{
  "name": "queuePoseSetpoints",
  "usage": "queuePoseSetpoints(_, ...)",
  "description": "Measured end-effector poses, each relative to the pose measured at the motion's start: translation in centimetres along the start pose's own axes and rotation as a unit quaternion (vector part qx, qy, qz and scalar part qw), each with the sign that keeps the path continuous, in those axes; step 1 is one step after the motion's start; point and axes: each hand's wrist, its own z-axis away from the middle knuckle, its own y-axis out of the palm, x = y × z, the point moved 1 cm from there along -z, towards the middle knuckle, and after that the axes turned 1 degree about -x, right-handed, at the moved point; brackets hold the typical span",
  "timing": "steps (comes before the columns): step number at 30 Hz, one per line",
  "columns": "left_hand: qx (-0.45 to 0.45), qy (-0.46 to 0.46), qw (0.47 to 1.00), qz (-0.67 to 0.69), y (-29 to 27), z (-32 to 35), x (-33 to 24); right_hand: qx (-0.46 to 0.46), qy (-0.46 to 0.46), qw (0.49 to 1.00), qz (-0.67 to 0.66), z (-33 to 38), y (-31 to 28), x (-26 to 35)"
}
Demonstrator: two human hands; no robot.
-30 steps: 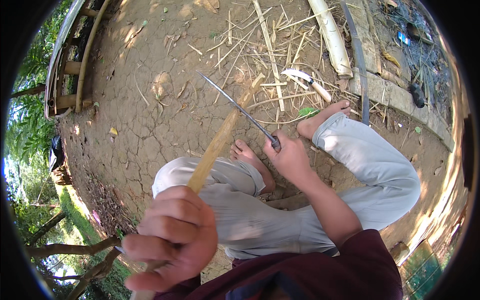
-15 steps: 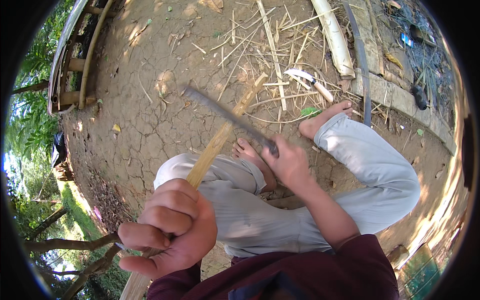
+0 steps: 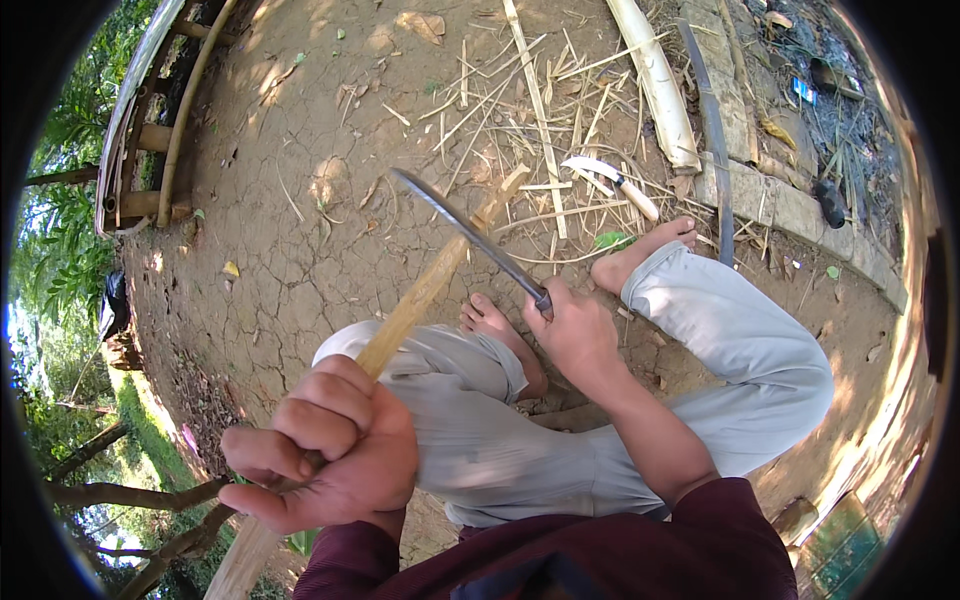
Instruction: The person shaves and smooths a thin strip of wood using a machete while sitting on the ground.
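1. Left hand [image 3: 325, 450] fisted around a pale tan bamboo strip [image 3: 420, 295], near the lower end.
2. Right hand [image 3: 575, 330] wrapped tight on the handle of a long knife [image 3: 465, 232]; the grey blade crosses the strip's upper part.
3. The strip slants up over the knees.
4. Beyond: cracked dry ground [image 3: 290, 270], scattered bamboo slivers [image 3: 530, 130], a second knife [image 3: 610, 182].

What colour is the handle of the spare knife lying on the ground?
Pale, whitish, on the spare knife; head view.
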Motion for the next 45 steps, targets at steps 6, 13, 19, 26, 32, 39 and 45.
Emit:
queuePoseSetpoints(6,0.032,-0.019,0.999,-0.005,0.9,0.9,0.5,-0.022,-0.045,0.999,0.017,-1.6,2.3,-4.4)
queuePoseSetpoints(13,-0.022,-0.049,0.998,-0.036,1.1,0.4,-0.5,-0.073,-0.098,0.992,-0.019,1.3,1.0,-0.7)
queuePoseSetpoints(19,0.020,-0.060,0.997,-0.034,0.9,0.8,0.2,0.003,0.034,0.999,0.024,-2.1,2.5,-4.8)
queuePoseSetpoints(26,0.009,-0.053,0.998,-0.028,0.6,0.7,0.1,0.020,0.075,0.995,-0.066,-1.3,2.3,-3.9)
queuePoseSetpoints(32,-0.034,-0.059,0.997,-0.044,1.0,-0.1,-0.1,0.099,0.185,0.943,-0.257,-2.2,1.9,-3.5)
queuePoseSetpoints(39,-0.006,-0.013,1.000,-0.013,0.0,0.0,0.2,-0.101,-0.121,0.982,-0.101,1.4,1.7,0.0)
queuePoseSetpoints(45,0.007,-0.022,1.000,-0.008,0.4,0.4,0.4,-0.002,0.066,0.997,0.030,-1.9,3.6,-5.7)
